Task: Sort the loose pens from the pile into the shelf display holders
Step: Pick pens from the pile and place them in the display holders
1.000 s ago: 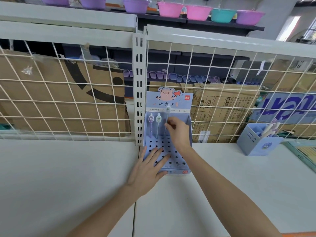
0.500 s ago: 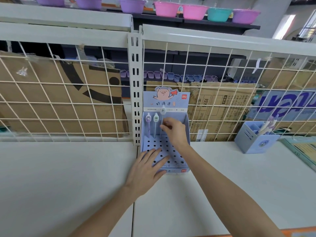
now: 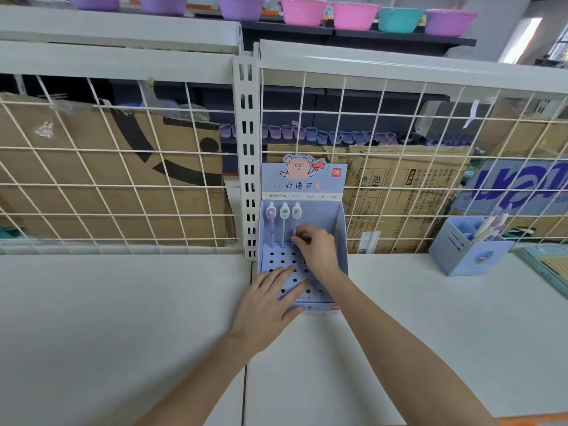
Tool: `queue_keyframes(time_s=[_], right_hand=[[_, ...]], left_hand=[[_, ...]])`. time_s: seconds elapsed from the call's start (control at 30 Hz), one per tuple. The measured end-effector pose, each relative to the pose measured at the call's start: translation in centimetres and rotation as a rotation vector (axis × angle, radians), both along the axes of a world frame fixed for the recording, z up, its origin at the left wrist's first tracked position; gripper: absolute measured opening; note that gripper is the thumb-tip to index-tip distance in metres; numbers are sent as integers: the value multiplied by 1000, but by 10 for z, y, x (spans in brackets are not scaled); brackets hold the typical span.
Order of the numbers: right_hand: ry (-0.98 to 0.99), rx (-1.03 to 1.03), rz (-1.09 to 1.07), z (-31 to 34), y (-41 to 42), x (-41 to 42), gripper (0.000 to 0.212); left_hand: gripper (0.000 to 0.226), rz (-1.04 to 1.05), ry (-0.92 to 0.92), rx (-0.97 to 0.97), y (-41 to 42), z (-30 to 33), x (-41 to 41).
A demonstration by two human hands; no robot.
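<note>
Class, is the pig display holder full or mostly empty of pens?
Mostly empty: the display holder has three pens standing in its back row; most holes are open.

Both bare forearms are reaching in from the bottom edge — the left from about 7 o'clock, the right from about 5 o'clock — and converging toward centre. The left hand [image 3: 270, 299] is lying palm down, fingers straight and spread toward 1 o'clock. At 1 o'clock from it, the right hand [image 3: 316, 249] is curling its fingertips [image 3: 297, 239] together in a pinch, knuckles up.
</note>
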State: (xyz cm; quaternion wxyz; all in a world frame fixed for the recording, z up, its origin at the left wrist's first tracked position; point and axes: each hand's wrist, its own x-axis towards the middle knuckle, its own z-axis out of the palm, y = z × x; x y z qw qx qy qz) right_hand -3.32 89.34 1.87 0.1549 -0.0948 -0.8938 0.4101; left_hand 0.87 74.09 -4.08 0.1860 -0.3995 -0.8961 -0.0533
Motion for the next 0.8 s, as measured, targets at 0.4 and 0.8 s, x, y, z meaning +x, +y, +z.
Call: queue_keyframes(time_s=[0.4,0.8], right_hand=[[-15,33,12,0,-1,2,17],[111,-196,-48,10,-12,34,27]], left_hand=[[49,5,27,-9,0,-3,-1],[35,72,101,194,-29,18,19]])
